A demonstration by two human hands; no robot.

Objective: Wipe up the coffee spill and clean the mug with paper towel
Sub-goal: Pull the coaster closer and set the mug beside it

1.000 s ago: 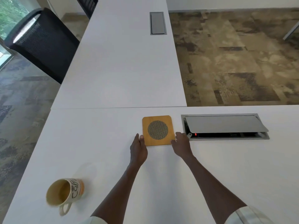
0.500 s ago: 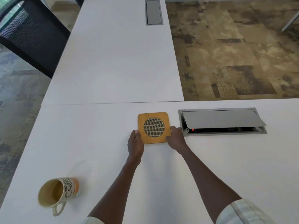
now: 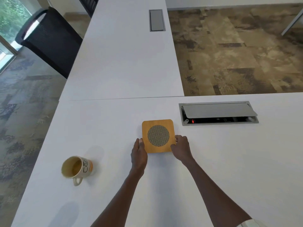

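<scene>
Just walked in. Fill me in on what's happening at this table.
A person is seated at a white table, both hands on a square wooden coaster with a round mesh centre. The left hand touches its left edge and the right hand has a grip on its right edge and near corner. The coaster looks flat on the table. A mug lies on its side to the left, untouched, handle toward the person. No paper towel is in view, and no clear spill shows.
</scene>
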